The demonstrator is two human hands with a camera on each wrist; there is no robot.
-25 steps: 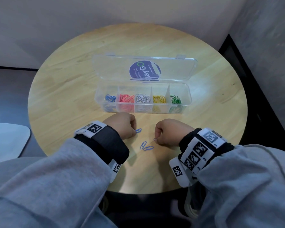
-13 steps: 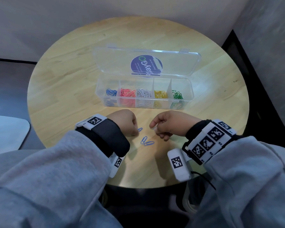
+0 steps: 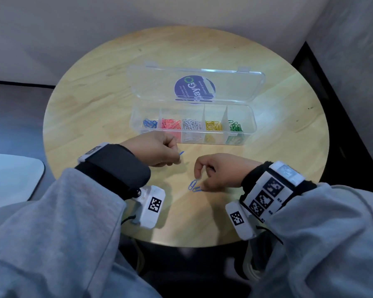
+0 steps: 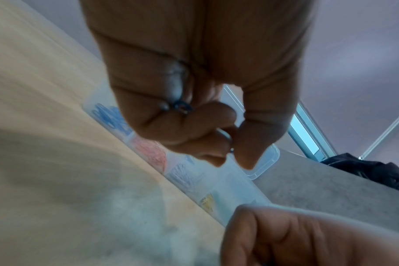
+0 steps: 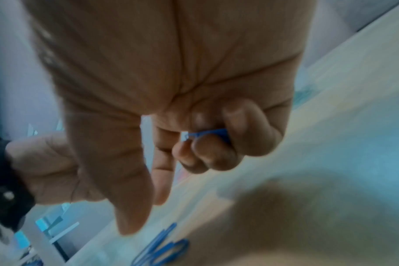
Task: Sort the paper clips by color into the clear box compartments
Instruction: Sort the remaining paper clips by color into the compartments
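We are seated at a round wooden counter [image 3: 78,117] with a clear box [image 3: 249,123] lying open near its middle, the lid tipped back. Its five compartments hold paper clips sorted from left to right: blue [image 3: 149,123], red [image 3: 171,125], white [image 3: 192,125], yellow [image 3: 213,125] and green [image 3: 236,127].

Our left hand [image 3: 157,150] is raised just in front of the box, its fingers curled tight and pinching a blue clip [image 3: 181,153] whose end pokes out to the right.

Our right hand [image 3: 220,172] is lower and nearer to us, thumb and forefinger pointing down at two blue clips [image 3: 193,186] that lie together on the counter. The right wrist view shows its other fingers curled round another blue clip [image 5: 207,134] against the palm.

Both wrists wear white marker-covered bands over grey sleeves.
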